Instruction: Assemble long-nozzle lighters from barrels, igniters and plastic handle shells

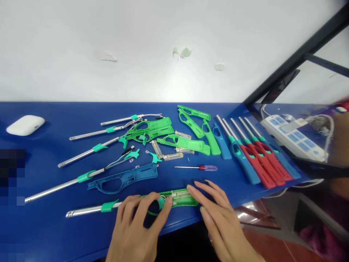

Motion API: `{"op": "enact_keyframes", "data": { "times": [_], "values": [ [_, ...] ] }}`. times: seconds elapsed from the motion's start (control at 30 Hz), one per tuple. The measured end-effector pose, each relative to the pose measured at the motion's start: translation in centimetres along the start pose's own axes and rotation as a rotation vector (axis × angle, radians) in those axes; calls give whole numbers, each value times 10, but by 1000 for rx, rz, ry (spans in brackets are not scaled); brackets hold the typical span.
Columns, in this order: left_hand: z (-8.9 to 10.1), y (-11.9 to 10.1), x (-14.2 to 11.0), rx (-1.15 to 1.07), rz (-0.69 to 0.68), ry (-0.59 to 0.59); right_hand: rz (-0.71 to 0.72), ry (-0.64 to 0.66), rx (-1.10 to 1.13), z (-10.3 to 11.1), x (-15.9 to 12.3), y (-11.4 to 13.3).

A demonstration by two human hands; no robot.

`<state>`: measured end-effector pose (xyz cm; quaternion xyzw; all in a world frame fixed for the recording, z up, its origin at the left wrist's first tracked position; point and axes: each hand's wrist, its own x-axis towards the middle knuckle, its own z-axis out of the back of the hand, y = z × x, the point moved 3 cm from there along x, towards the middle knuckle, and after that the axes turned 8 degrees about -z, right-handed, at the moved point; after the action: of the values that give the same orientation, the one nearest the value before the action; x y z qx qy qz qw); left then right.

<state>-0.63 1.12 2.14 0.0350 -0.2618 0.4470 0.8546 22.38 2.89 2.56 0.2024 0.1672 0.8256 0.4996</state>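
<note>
A half-open green stick lighter (178,198) with a metal tube lies along the front edge of the blue table (49,153). My left hand (136,227) rests on its handle, fingers spread, index tip pressing the inner parts. My right hand (218,214) lies flat beside the lighter's rear end, fingertips touching it. A small red-handled screwdriver (200,167) lies just beyond my right hand. A blue handle shell (124,178) sits just behind the lighter.
Several green shells (191,125), metal tubes (89,151) and clear fuel tanks (171,156) are scattered mid-table. A row of finished blue and red lighters (259,160) lies right. A white case (25,124) sits far left, a power strip (293,136) far right.
</note>
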Motion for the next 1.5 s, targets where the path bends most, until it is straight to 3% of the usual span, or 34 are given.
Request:
{"op": "enact_keyframes", "data": {
  "times": [0.23,0.43,0.53,0.7,0.87,0.97,1.13,1.3,1.5],
  "values": [
    [0,0,2,-23,3,-29,-230,34,277,8,16,-10],
    [-3,1,-4,11,1,4,-269,111,364,18,32,-16],
    [-6,1,-7,20,8,12,-227,56,321,25,37,-14],
    [-8,0,-6,3,66,-40,-91,-215,7,45,65,-23],
    [-5,2,-6,76,1,-34,-4,-132,-178,49,105,-47],
    [-2,5,-7,81,33,-106,47,-79,-250,47,116,-57],
    [1,2,-6,-36,84,-173,93,-73,-289,43,119,-61],
    [12,2,-6,-263,303,-270,85,-171,-246,54,110,-58],
    [30,7,-5,-300,401,-365,-94,-375,-136,79,73,-44]
  ]
}}
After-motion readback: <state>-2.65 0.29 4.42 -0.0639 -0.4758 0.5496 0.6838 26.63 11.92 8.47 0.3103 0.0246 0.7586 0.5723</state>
